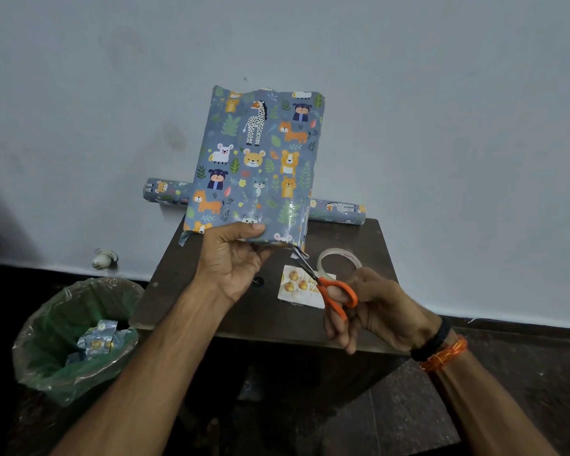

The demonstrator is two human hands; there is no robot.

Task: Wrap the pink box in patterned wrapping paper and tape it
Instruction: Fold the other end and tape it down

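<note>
The box (257, 159) is covered all over in blue-grey paper printed with cartoon animals; no pink shows. My left hand (232, 261) grips its lower edge and holds it upright above the table, thumb on the front face. A strip of clear tape shines near the lower right corner. My right hand (372, 307) holds orange-handled scissors (329, 287), fingers through the loops. The blades point up-left and touch a bit of tape or paper sticking out at the box's bottom right corner. A clear tape roll (339, 260) lies on the table just behind the scissors.
A small dark wooden table (211, 311) stands against a pale wall. The wrapping paper roll (338, 210) lies along its back edge, behind the box. A white card with gold balls (297, 286) lies on the table. A bin with a green liner (76, 337) holds paper scraps at the left.
</note>
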